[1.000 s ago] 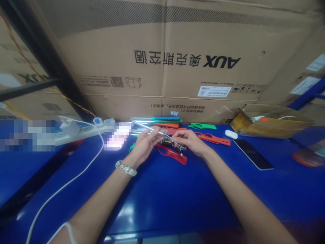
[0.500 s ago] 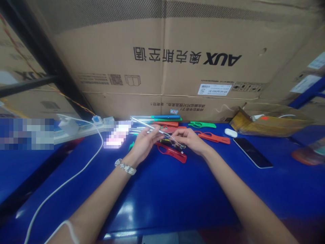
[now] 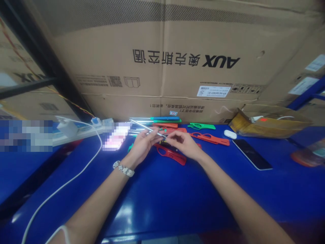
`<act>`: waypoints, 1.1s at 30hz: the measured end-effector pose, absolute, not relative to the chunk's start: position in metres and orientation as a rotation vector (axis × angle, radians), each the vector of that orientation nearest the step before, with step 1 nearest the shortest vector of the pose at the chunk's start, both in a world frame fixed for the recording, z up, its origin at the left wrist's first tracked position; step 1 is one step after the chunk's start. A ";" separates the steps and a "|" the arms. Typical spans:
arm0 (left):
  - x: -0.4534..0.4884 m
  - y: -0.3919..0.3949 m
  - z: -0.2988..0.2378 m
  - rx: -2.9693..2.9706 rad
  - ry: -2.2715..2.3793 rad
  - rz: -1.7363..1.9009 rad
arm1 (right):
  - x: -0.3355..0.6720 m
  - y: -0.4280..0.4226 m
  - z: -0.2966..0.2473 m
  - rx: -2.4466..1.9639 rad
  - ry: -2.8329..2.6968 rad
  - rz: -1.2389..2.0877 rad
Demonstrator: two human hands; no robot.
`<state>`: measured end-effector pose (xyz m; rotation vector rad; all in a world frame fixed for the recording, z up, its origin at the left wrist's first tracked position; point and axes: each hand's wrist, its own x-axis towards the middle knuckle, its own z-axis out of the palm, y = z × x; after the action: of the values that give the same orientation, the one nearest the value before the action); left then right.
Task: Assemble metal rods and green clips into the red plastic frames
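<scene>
Nearest bit is plain blue bench (image 3: 162, 200), then a red shell (image 3: 174, 156) lying loose just in front of the hands, not fitted to anything as far as I can see. The rod (image 3: 142, 125) is the piece being worked on: it's up off the bench between the hands, slanting down toward the right one. Left hand (image 3: 142, 145) has its fingers closed around it, right hand (image 3: 186, 144) has its fingers pinched at the lower end; can't tell if there's a wire in that pinch too, way too small. So I'd call it mid-job, since the rod has no handle on it that I can make out. Off to the right, an orange shell (image 3: 212, 138) and behind it a green shell (image 3: 203, 126) look loose too, so I'd count those as not done. At the back, by the carton (image 3: 106, 44), the blue handle (image 3: 167, 118) has a shiny rod sticking out, so that one looks further along.
</scene>
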<state>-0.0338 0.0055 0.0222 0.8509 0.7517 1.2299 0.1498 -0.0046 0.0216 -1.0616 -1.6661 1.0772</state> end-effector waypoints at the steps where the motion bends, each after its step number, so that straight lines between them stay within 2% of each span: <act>1: -0.034 0.006 0.022 0.855 0.750 1.223 | 0.148 -0.005 0.020 -1.063 -1.674 1.050; 10: -0.035 0.006 0.020 0.917 0.721 1.172 | 0.143 -0.005 0.009 -1.073 -1.574 1.131; 16: -0.037 0.008 0.017 0.946 0.752 1.152 | 0.136 -0.008 0.008 -1.043 -1.551 1.023; 23: -0.035 0.005 0.021 0.914 0.725 1.218 | 0.132 -0.014 0.008 -1.052 -1.538 0.746; 33: -0.038 0.005 0.022 0.975 0.627 1.176 | 0.134 -0.015 0.007 -1.058 -1.563 0.703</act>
<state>-0.0375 0.0050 0.0218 0.9754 0.6271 1.1758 0.1343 -0.0153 0.0072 -1.0577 -1.5632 0.7026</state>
